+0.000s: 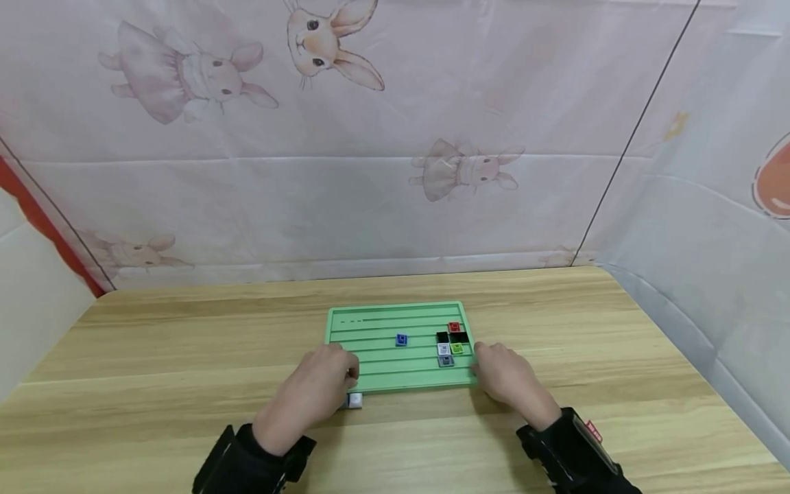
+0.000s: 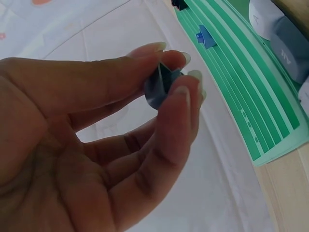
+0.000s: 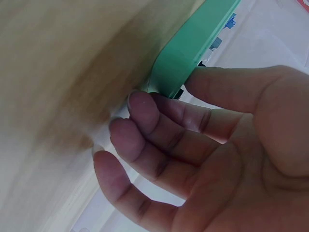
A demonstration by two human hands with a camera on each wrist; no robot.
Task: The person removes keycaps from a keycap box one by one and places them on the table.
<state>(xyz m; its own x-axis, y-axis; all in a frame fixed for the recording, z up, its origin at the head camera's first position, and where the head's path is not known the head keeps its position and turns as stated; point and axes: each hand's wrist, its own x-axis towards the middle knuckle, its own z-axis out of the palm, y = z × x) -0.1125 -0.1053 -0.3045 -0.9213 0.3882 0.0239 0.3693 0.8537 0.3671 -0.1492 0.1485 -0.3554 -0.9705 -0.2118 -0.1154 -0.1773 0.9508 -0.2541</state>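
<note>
The hands are held well apart, one at each side of the green tray point(image 1: 395, 374), which lies on the wooden table point(image 1: 204, 343) at the lower centre of the head view. A dark keycap point(image 2: 155, 92) is pinched between the thumb and fingertips of the left hand point(image 1: 317, 381), while the tray's edge is gripped between thumb and forefinger by the right hand point(image 1: 509, 376). The work is judged to be only partly done: red point(image 1: 454, 326), black, white, green and grey keycaps are grouped at the tray's right, and a blue keycap point(image 1: 401, 339) is set alone near its middle, but much of the ridged surface is left bare. Below the tray's lower-left corner, a white keycap point(image 1: 355, 401) is seen beside a darker one, both apparently left unplaced.
</note>
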